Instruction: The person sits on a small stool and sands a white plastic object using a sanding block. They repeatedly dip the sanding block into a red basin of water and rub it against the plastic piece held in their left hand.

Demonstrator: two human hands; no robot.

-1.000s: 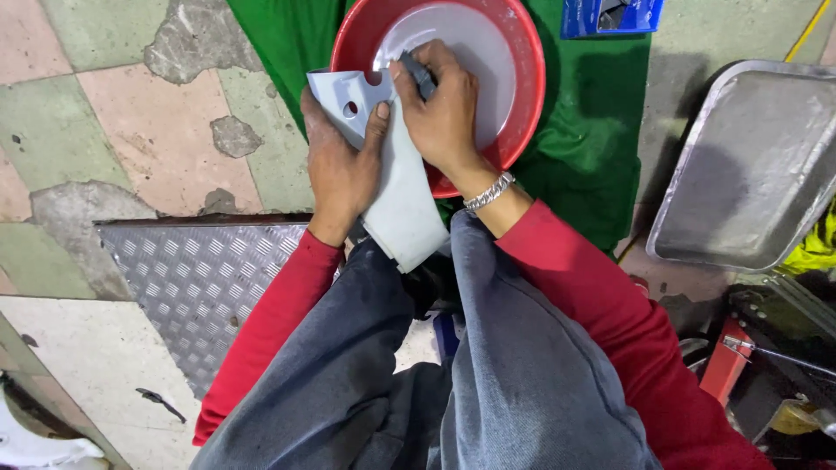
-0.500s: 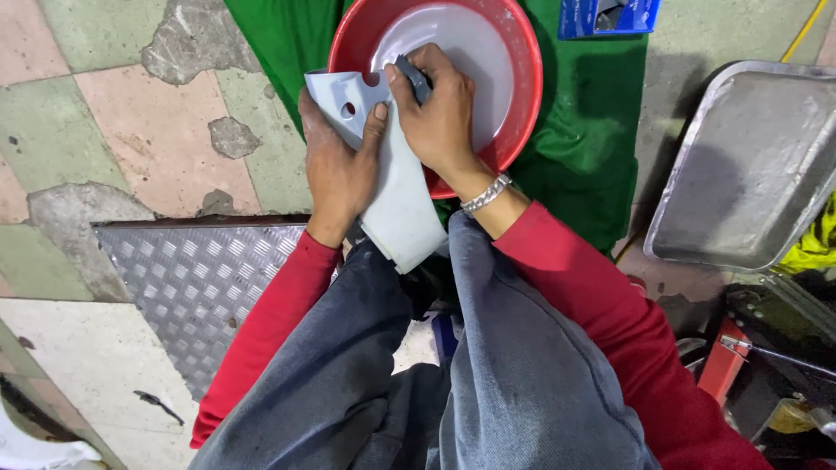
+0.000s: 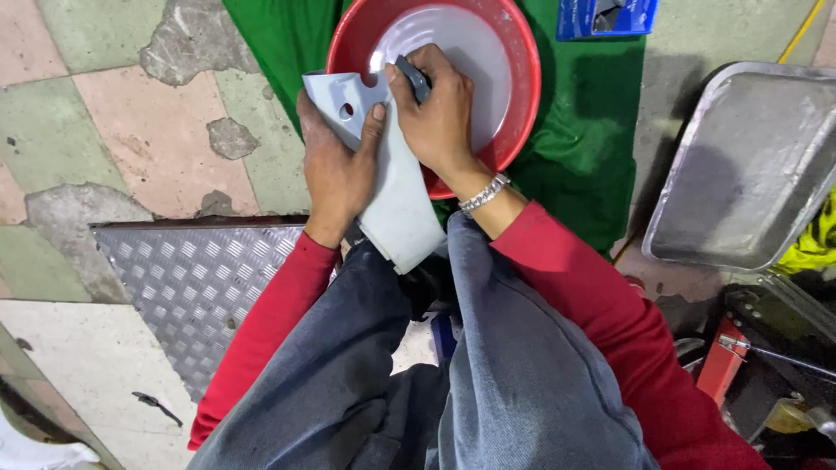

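Upper centre: panel (image 3: 396, 200) is gripped by left hand (image 3: 335, 165), long axis toward the knees; dark pad (image 3: 414, 77) is pinched by right hand (image 3: 440, 117) at its top.

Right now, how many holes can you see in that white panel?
2. On the white panel: a small round hole just left of the left hand thumb, and a notch-like cutout at its top edge beside the red basin. More may hide under the hands.

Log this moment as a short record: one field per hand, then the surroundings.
left hand: left hand grips the light grey panel with holes
right hand: right hand presses a small dark tool on the panel
under hands: red basin on green cloth
right side: metal tray
floor: checker plate
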